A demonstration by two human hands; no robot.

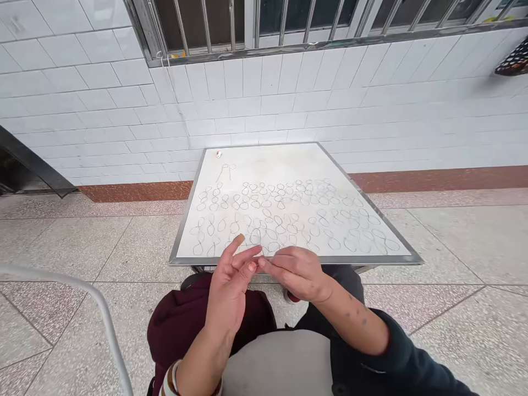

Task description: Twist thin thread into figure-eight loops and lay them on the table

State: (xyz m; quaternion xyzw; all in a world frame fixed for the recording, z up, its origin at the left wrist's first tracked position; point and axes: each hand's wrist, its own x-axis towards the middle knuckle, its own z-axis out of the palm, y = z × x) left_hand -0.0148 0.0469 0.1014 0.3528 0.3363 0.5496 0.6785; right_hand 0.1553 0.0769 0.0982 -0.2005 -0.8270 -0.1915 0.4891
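My left hand [235,275] is held palm up over the table's near edge, thumb and a finger pinched and the other fingers spread. Against its fingertips, my right hand [297,272] pinches with thumb and forefinger, its other fingers curled in. A thin dark wire loop [256,230] appears to rise from where the fingertips meet; the part inside the fingers is hidden. Beyond the hands, several thin wire figure-eight loops [280,197] lie in rows across the white tabletop [272,162]. Two long-tailed loops [225,166] lie apart at the far left.
A small red-and-white item [219,154] sits at the table's far left corner. The grey metal rim [330,259] runs just under the hands. Behind stands a white tiled wall [264,99] with a barred window [284,25]. A pale curved tube [97,297] is at left.
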